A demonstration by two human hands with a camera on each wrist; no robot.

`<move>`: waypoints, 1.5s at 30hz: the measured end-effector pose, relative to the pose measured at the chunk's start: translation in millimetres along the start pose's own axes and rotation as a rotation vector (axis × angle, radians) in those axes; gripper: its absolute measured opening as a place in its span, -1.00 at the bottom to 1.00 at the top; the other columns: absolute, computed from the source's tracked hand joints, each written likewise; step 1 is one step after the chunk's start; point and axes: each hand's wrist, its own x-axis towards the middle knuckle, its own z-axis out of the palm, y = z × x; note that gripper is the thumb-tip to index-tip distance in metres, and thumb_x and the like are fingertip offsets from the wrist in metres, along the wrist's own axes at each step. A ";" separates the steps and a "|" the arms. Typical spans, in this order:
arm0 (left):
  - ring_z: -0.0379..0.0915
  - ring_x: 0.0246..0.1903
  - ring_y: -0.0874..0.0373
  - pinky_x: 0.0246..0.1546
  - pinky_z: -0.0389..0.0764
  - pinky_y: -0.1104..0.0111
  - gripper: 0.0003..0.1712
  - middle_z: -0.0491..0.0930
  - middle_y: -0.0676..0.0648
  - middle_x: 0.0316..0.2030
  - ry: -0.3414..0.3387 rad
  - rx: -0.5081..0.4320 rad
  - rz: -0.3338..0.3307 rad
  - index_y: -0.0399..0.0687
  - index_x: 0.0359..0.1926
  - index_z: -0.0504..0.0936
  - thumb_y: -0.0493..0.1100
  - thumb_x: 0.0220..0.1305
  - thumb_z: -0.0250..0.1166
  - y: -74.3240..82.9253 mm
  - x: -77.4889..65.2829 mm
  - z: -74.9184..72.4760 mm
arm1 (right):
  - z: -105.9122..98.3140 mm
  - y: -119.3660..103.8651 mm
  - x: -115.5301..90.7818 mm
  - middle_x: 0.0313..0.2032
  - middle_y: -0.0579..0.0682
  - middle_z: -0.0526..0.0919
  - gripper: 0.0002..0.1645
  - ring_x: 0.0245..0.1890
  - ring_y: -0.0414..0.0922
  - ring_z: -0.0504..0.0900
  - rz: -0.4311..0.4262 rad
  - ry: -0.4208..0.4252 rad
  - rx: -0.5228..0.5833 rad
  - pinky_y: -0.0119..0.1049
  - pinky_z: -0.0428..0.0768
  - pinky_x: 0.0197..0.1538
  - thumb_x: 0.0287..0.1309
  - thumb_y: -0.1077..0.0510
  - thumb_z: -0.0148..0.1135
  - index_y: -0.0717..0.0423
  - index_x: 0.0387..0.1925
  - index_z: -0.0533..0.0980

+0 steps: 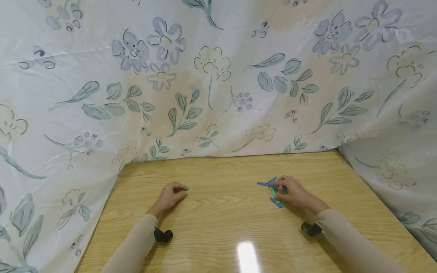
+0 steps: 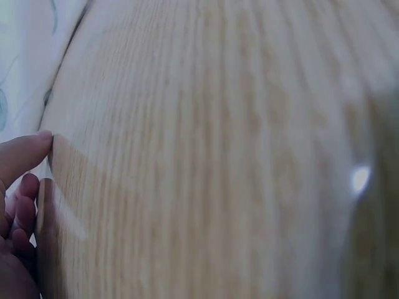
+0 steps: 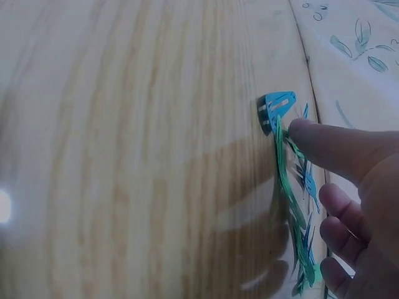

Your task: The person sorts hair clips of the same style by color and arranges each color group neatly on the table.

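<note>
Right hand, thumb and fingers spread, right over the slim blue and green clips, far nearer than left hand, pinching a small green piece.

see only a sliver of the green piece at the left hand, too small to tell a shape. cannot count the blue and green pieces, partly hidden by the right hand. lose both hands at the wrist views' outer edges, both sleeves at the head view's bottom.
</note>
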 end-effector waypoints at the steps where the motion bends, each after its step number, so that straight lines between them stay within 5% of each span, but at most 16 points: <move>1: 0.45 -0.09 0.07 -0.05 0.44 0.35 -0.80 0.63 -0.20 -0.04 -0.001 0.002 0.000 -0.18 -0.08 0.77 -0.22 0.30 0.40 0.0 0.2 0.0 | -0.2 0.1 0.4 0.03 0.06 0.61 -0.46 0.06 0.08 0.47 0.000 -0.003 -0.003 0.10 0.30 0.03 0.15 0.04 0.48 0.01 0.18 0.63; 15: 0.48 -0.04 0.01 -0.01 0.47 0.32 -0.81 0.62 -0.19 0.01 -0.009 0.019 -0.021 -0.14 -0.08 0.77 -0.25 0.30 0.39 1.8 1.9 -0.9 | -4.4 -1.4 2.5 0.04 0.07 0.59 -0.46 0.03 0.05 0.45 -0.001 -0.054 -0.034 -0.01 0.29 -0.01 0.14 0.03 0.48 -0.02 0.18 0.64; 40: 0.46 0.00 0.02 0.03 0.46 0.25 -0.81 0.61 -0.17 0.02 -0.007 -0.009 -0.039 -0.12 -0.08 0.77 -0.24 0.30 0.39 3.1 2.9 -0.2 | -6.0 -3.1 7.8 -0.02 0.02 0.64 -0.47 0.01 0.04 0.49 -0.006 -0.058 0.008 0.18 0.32 0.10 0.06 -0.02 0.54 0.02 0.08 0.66; 45: 0.46 -0.01 0.02 0.02 0.46 0.24 -0.81 0.60 -0.17 0.01 -0.010 -0.009 -0.033 -0.13 -0.07 0.77 -0.24 0.30 0.39 4.1 2.3 -0.3 | -7.7 -6.7 10.7 -0.11 -0.02 0.62 -0.49 -0.10 -0.05 0.46 0.007 -0.044 0.037 0.02 0.36 0.03 0.07 0.01 0.53 0.07 0.06 0.63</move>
